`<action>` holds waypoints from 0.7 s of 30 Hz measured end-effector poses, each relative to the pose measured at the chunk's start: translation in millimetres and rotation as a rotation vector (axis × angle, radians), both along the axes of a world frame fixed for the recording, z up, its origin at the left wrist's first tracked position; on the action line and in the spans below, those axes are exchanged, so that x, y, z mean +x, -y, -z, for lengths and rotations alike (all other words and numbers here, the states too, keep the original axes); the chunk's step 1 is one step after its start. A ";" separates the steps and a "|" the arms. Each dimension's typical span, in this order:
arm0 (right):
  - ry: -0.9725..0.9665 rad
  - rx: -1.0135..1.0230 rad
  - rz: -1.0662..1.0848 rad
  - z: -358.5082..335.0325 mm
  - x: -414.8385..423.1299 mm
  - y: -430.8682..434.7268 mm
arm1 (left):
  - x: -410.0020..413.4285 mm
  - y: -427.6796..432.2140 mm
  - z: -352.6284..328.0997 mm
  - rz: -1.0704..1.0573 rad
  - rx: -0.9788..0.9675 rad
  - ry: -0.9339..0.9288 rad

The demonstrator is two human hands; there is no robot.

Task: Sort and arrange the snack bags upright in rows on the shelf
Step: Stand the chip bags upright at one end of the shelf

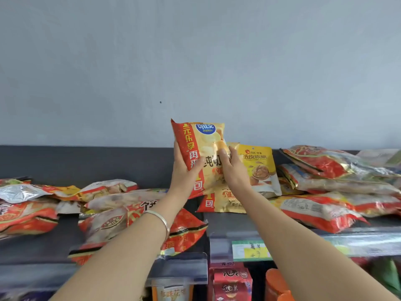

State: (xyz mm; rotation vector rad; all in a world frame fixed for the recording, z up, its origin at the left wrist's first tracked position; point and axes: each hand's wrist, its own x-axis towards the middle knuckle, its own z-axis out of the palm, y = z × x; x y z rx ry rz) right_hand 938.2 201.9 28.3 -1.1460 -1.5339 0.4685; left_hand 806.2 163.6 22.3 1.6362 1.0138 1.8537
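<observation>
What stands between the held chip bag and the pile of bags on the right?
Head view: a standing yellow walnut bag, partly behind the chip bag.

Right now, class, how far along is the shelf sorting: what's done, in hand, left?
Done: little; one yellow walnut bag stands upright at the back. In hand: left hand and right hand hold a yellow-and-red chip bag upright above the dark shelf. Left: red-and-clear snack bags lie flat in heaps on the left and on the right.

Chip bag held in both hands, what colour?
Yellow chip bag, red band down its left edge, blue logo on top; head view.
</observation>
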 end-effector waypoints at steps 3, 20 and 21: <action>0.033 -0.062 0.051 17.0 32.8 3.4 | 31.3 2.8 15.4 0.026 -0.094 -0.039; 0.049 -0.170 0.031 56.9 79.5 27.1 | 64.1 17.4 45.6 -0.173 -0.394 -0.473; 0.045 -0.187 0.006 56.8 78.4 27.2 | 64.7 16.5 45.7 -0.174 -0.424 -0.478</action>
